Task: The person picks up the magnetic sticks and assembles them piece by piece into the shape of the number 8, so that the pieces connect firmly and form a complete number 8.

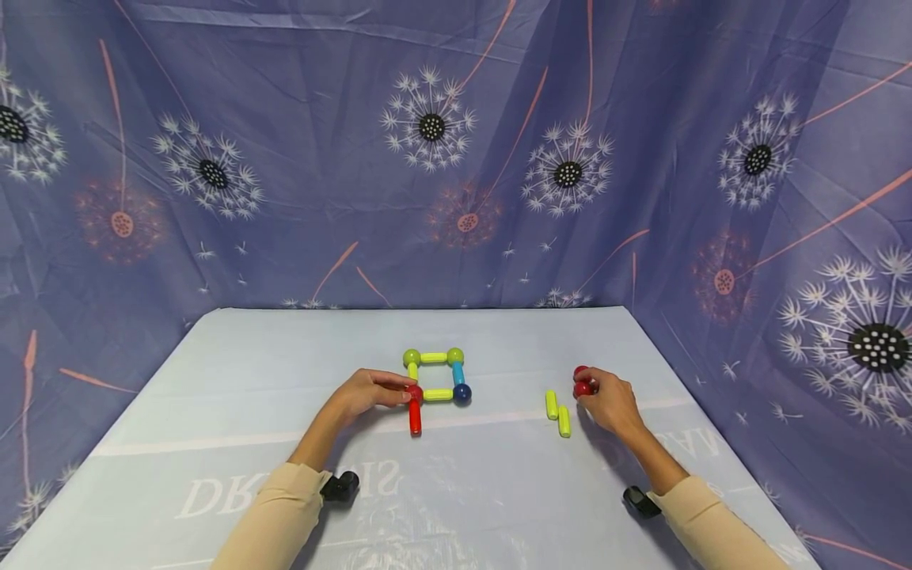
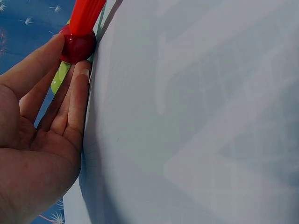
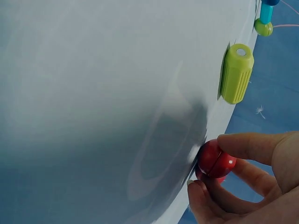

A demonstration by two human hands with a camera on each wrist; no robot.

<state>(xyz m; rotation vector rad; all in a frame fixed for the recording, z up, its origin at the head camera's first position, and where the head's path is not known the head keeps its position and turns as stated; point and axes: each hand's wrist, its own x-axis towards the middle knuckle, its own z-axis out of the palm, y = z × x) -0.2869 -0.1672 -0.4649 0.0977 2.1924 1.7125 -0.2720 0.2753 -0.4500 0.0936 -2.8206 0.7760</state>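
On the table, a square of rods and balls lies flat, with green balls [image 1: 455,356] at its far corners and a dark blue ball [image 1: 462,394] at the near right. Its near left corner is a red ball [image 1: 415,393], which my left hand [image 1: 370,392] pinches between thumb and fingers. From that ball a red rod [image 1: 416,419] points towards me. Over to the right, my right hand [image 1: 611,402] pinches another red ball [image 3: 216,159] close to the tabletop. A further red ball [image 1: 580,370] is just behind it, partly hidden by the fingers.
Two loose yellow-green rods [image 1: 552,404] lie left of my right hand, one slightly nearer me. The white table covering [image 1: 499,491] bears printed letters. A purple dandelion-patterned curtain [image 1: 321,158] hangs behind the table and along its sides.
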